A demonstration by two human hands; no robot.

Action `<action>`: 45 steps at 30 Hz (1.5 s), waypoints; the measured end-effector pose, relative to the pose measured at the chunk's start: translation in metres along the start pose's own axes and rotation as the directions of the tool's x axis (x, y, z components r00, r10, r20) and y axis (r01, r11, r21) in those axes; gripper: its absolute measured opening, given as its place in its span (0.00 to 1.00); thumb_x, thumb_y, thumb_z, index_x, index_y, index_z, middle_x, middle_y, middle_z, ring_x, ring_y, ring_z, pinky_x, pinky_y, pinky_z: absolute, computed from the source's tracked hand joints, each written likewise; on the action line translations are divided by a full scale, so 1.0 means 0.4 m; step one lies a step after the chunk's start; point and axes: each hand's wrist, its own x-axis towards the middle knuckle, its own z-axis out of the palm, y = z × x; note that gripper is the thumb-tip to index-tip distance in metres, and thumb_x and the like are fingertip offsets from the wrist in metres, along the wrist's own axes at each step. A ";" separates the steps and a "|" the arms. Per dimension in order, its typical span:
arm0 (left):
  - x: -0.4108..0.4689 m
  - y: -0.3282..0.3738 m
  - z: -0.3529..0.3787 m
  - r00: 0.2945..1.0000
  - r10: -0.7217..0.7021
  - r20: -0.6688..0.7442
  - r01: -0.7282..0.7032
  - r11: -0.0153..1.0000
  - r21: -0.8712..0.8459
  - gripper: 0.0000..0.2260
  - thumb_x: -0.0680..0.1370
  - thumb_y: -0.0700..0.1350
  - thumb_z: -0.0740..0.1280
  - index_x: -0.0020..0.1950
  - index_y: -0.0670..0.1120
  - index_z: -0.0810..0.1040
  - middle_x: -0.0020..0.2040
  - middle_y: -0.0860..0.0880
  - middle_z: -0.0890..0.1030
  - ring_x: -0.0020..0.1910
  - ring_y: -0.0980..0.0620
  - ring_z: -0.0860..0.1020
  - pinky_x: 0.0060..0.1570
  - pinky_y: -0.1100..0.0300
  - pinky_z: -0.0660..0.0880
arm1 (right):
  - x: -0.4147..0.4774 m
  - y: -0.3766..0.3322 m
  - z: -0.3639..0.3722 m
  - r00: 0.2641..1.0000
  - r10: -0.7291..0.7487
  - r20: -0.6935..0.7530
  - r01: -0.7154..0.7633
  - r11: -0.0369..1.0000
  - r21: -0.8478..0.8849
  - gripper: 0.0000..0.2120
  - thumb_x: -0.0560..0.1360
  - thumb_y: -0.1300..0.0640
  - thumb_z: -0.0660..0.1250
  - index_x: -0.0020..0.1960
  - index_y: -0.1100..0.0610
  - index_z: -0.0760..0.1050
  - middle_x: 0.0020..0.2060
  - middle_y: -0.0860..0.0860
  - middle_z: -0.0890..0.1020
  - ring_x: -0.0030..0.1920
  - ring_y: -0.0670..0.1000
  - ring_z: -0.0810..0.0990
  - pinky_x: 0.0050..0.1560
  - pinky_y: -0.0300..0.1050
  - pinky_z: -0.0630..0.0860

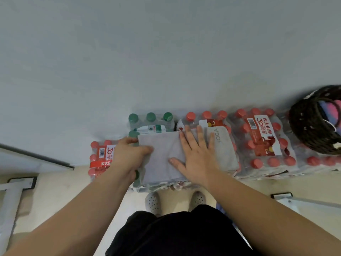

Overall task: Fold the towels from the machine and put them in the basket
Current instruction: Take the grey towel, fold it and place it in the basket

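Note:
A grey towel (162, 163) with the word YOGA on its right end lies partly folded on top of shrink-wrapped packs of water bottles. My left hand (129, 154) grips the towel's left edge, thumb on top. My right hand (199, 156) lies flat on the middle of the towel with its fingers spread. A dark woven basket (306, 126) stands at the far right on the bottle packs, with pink and blue cloth inside it.
Packs of red-capped bottles (262, 137) and one green-capped pack (151, 121) line the foot of a pale wall. Metal frame feet (20, 183) stand on the floor at left and right. My shoes (153, 202) are just below the packs.

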 end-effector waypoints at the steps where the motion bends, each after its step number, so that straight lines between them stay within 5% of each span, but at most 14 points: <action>1: -0.003 0.005 -0.002 0.997 -0.056 0.047 0.060 0.994 -0.086 0.14 0.72 0.33 0.74 0.56 0.41 0.79 0.48 0.40 0.85 0.40 0.44 0.84 0.31 0.55 0.81 | 0.000 -0.003 -0.001 1.000 0.012 -0.001 -0.012 1.000 -0.009 0.45 0.74 0.24 0.35 0.81 0.50 0.35 0.79 0.49 0.34 0.76 0.59 0.27 0.74 0.70 0.34; 8: 0.024 0.022 -0.016 0.995 -0.016 0.101 0.025 0.997 -0.079 0.11 0.75 0.35 0.72 0.56 0.43 0.80 0.47 0.44 0.85 0.40 0.47 0.83 0.27 0.61 0.77 | 0.015 -0.033 -0.011 0.999 0.030 0.020 -0.028 0.996 -0.084 0.44 0.74 0.25 0.33 0.81 0.52 0.36 0.79 0.50 0.33 0.76 0.61 0.26 0.72 0.70 0.31; 13: 0.032 0.039 -0.024 0.995 0.043 0.095 -0.037 0.998 -0.059 0.15 0.76 0.35 0.72 0.62 0.43 0.79 0.52 0.43 0.84 0.47 0.45 0.84 0.39 0.52 0.82 | 0.022 -0.041 -0.006 0.999 0.044 0.006 -0.043 0.998 -0.040 0.45 0.74 0.25 0.34 0.81 0.52 0.38 0.80 0.50 0.35 0.76 0.60 0.27 0.72 0.69 0.30; 15: 0.011 0.051 -0.009 0.989 0.069 0.130 -0.059 0.995 -0.076 0.16 0.76 0.34 0.71 0.62 0.44 0.79 0.54 0.41 0.83 0.47 0.44 0.84 0.44 0.48 0.83 | 0.015 -0.030 -0.006 0.999 0.048 -0.008 -0.047 0.999 0.020 0.45 0.74 0.25 0.33 0.81 0.52 0.37 0.80 0.51 0.35 0.77 0.58 0.28 0.74 0.67 0.32; 19: -0.041 0.088 0.047 0.964 0.188 0.187 -0.170 0.980 -0.105 0.15 0.74 0.34 0.72 0.59 0.45 0.80 0.50 0.40 0.84 0.39 0.48 0.84 0.32 0.57 0.79 | -0.016 0.032 -0.010 0.984 0.145 -0.104 -0.122 0.971 0.204 0.48 0.70 0.25 0.26 0.81 0.53 0.36 0.80 0.51 0.37 0.78 0.54 0.31 0.77 0.61 0.35; 23: -0.093 0.114 0.138 0.926 0.324 0.196 -0.319 0.946 -0.057 0.13 0.73 0.34 0.73 0.54 0.48 0.82 0.41 0.44 0.83 0.36 0.50 0.83 0.34 0.56 0.78 | -0.048 0.139 -0.002 0.962 0.187 -0.200 -0.104 0.924 0.367 0.46 0.73 0.26 0.32 0.82 0.53 0.45 0.81 0.51 0.45 0.80 0.52 0.38 0.79 0.58 0.43; 29: -0.114 0.078 0.309 0.899 0.415 0.144 -0.433 0.890 0.143 0.12 0.69 0.42 0.73 0.51 0.54 0.82 0.36 0.52 0.82 0.38 0.49 0.84 0.40 0.48 0.83 | -0.090 0.243 -0.025 0.939 0.196 -0.282 0.058 0.719 0.692 0.34 0.79 0.35 0.47 0.74 0.55 0.69 0.72 0.50 0.71 0.73 0.45 0.64 0.75 0.45 0.60; 33: -0.107 0.042 0.423 0.860 0.503 0.092 -0.501 0.795 0.342 0.12 0.71 0.40 0.72 0.53 0.52 0.83 0.34 0.56 0.80 0.32 0.61 0.78 0.36 0.65 0.76 | -0.111 0.291 -0.022 0.969 0.169 -0.181 0.079 0.484 0.872 0.27 0.80 0.36 0.52 0.73 0.49 0.70 0.66 0.43 0.75 0.67 0.43 0.73 0.69 0.47 0.71; 38: -0.115 0.017 0.503 0.849 0.500 0.171 -0.508 0.682 0.526 0.12 0.73 0.41 0.73 0.54 0.53 0.80 0.35 0.60 0.76 0.37 0.62 0.77 0.37 0.79 0.68 | -0.116 0.343 -0.036 0.996 0.061 -0.072 0.050 0.310 0.949 0.18 0.82 0.44 0.57 0.71 0.35 0.66 0.65 0.34 0.75 0.60 0.25 0.71 0.61 0.26 0.65; 42: -0.130 -0.011 0.509 0.836 0.504 0.218 -0.524 0.615 0.589 0.13 0.75 0.38 0.69 0.59 0.43 0.82 0.46 0.50 0.84 0.46 0.54 0.81 0.45 0.75 0.70 | -0.097 0.363 -0.029 0.997 -0.027 -0.076 0.081 0.338 0.938 0.15 0.82 0.44 0.58 0.55 0.45 0.83 0.52 0.43 0.83 0.55 0.39 0.79 0.58 0.39 0.74; 45: -0.145 -0.037 0.478 0.823 0.526 0.213 -0.526 0.566 0.635 0.16 0.76 0.39 0.68 0.64 0.45 0.80 0.56 0.49 0.84 0.48 0.53 0.81 0.54 0.64 0.74 | -0.077 0.369 -0.018 0.993 -0.056 -0.105 0.119 0.452 0.884 0.13 0.81 0.48 0.65 0.44 0.53 0.82 0.42 0.48 0.80 0.46 0.45 0.78 0.52 0.47 0.75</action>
